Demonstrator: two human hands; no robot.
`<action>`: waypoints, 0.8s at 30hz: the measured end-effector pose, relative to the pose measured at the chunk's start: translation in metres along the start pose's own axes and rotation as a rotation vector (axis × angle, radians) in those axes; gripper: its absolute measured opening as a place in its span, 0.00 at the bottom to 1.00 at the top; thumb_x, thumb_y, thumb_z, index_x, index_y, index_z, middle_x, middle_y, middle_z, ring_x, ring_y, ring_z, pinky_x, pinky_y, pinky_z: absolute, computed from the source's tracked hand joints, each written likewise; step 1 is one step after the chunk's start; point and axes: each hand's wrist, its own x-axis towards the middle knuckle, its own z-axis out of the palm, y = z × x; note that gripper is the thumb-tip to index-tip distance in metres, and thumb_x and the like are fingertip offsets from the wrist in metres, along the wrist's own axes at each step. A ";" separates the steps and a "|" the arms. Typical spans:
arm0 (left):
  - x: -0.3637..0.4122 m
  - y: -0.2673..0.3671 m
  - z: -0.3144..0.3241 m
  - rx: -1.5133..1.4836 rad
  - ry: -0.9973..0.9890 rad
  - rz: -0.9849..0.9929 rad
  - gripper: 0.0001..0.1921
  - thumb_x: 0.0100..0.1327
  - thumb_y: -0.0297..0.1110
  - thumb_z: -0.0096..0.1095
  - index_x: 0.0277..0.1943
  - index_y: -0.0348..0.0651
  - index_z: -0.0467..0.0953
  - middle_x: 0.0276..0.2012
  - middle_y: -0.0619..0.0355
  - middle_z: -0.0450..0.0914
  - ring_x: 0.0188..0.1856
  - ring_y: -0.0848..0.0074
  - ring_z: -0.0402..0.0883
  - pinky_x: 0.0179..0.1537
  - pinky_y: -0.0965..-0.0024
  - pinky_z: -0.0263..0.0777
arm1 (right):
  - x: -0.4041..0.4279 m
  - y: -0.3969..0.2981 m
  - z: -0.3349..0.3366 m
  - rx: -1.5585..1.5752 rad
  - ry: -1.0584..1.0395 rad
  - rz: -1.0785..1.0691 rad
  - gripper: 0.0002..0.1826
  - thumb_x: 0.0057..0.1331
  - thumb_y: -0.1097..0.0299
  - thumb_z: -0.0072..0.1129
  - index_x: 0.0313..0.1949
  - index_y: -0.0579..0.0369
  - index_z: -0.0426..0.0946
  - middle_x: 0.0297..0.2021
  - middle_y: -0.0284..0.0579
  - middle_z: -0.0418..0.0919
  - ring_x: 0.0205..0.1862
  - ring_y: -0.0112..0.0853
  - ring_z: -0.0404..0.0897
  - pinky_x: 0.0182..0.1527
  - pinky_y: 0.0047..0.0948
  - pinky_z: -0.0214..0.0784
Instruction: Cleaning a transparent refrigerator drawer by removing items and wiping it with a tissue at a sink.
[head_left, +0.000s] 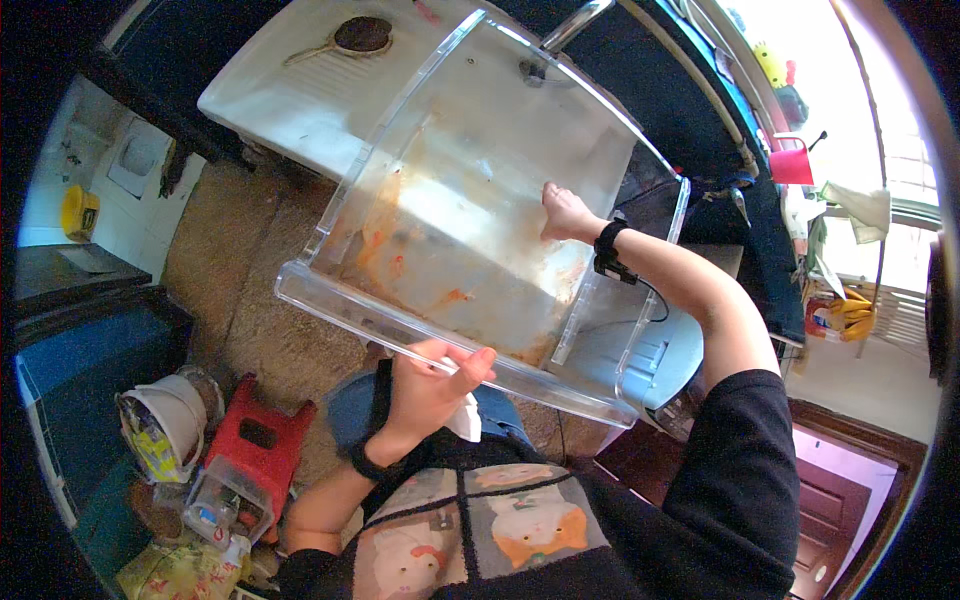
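Note:
A clear plastic drawer with reddish-brown stains spans the space before me, tilted and partly over a white sink. My left hand grips its near rim, thumb on top. A piece of white tissue or cloth shows under that hand. My right hand reaches over the drawer's right side, with its fingers bent close together against or just above the stained panel. Whether anything lies under those fingers cannot be seen. A black band with a small device and cable sits on the right wrist.
The white sink's drainboard bears a dark round scrubber with a handle. A metal faucet rises behind the drawer. On the floor at left are a white bucket, a red plastic stool and a clear container.

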 end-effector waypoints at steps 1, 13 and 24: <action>0.000 0.000 0.001 0.005 0.003 -0.006 0.14 0.53 0.38 0.61 0.22 0.34 0.76 0.19 0.57 0.78 0.21 0.86 0.72 0.24 0.80 0.66 | -0.001 -0.002 0.000 -0.001 0.001 -0.016 0.24 0.36 0.74 0.57 0.33 0.72 0.59 0.28 0.65 0.72 0.36 0.52 0.74 0.37 0.39 0.69; 0.001 0.001 0.001 0.018 -0.009 0.008 0.15 0.54 0.38 0.61 0.23 0.32 0.76 0.20 0.54 0.79 0.23 0.82 0.74 0.27 0.78 0.68 | -0.010 -0.019 -0.020 -0.080 -0.143 0.092 0.18 0.39 0.73 0.56 0.32 0.64 0.66 0.30 0.56 0.74 0.36 0.48 0.75 0.36 0.39 0.70; 0.001 0.000 0.001 0.011 -0.002 0.011 0.15 0.54 0.39 0.61 0.23 0.32 0.76 0.20 0.53 0.79 0.22 0.83 0.75 0.25 0.80 0.67 | -0.012 -0.026 -0.014 -0.048 -0.087 0.028 0.20 0.35 0.71 0.58 0.32 0.65 0.68 0.27 0.56 0.74 0.34 0.47 0.76 0.34 0.38 0.71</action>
